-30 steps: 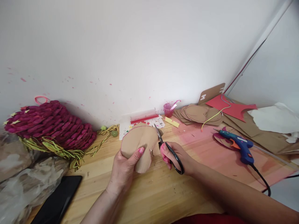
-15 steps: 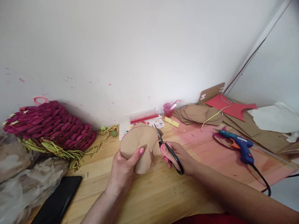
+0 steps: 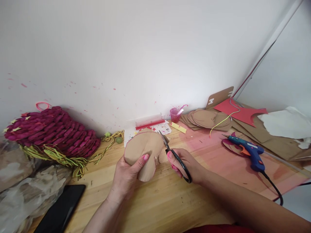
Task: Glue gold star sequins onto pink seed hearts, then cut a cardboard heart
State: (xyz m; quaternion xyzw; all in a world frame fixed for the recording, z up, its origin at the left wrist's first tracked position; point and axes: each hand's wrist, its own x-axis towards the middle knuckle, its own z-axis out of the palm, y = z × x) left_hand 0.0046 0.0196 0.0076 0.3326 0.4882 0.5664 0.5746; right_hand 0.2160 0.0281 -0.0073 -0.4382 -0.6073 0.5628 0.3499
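My left hand (image 3: 126, 176) grips a rounded brown cardboard piece (image 3: 144, 149) with a pink drawn outline, thumb on its front, held above the wooden table (image 3: 155, 200). My right hand (image 3: 186, 163) has its fingers through the black handles of a pair of scissors (image 3: 173, 153). The blades point up and left, and they bite into the right edge of the cardboard piece.
A heap of dark red woven pieces with yellow-green strands (image 3: 53, 131) lies at the left. A black flat object (image 3: 60, 210) sits at the near left. A blue glue gun (image 3: 247, 150), stacked brown cutouts (image 3: 206, 118), red paper (image 3: 240, 111) and a pink cup (image 3: 175, 114) lie at the right.
The scissors and cardboard piece have shifted slightly left and down; both hands keep their grips.
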